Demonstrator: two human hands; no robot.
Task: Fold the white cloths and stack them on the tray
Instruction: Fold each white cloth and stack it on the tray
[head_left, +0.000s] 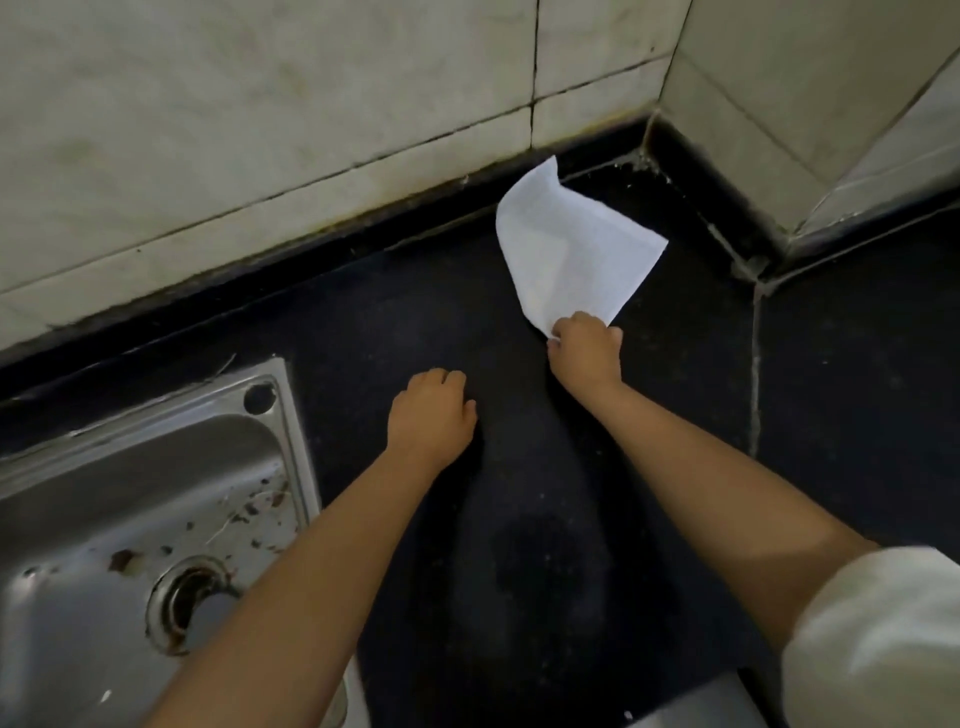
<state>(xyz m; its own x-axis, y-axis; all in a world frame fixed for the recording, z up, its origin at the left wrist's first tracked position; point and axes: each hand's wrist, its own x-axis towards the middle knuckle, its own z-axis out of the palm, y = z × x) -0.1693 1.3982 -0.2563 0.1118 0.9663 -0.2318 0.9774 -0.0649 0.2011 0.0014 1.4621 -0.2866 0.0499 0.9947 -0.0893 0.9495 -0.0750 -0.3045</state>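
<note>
A white cloth (571, 244) hangs lifted over the dark countertop near the back wall, one far corner curling up. My right hand (584, 351) pinches its near corner. My left hand (434, 415) hovers low over the bare counter to the left of the cloth, fingers curled down with nothing in them. A grey metal edge (691, 704) at the bottom may be the tray; I cannot tell.
A steel sink (130, 519) with dirt specks and a drain fills the lower left. Tiled walls (311, 130) close the back and the right corner. The black countertop (519, 519) lies between, with a seam (756, 389) on the right.
</note>
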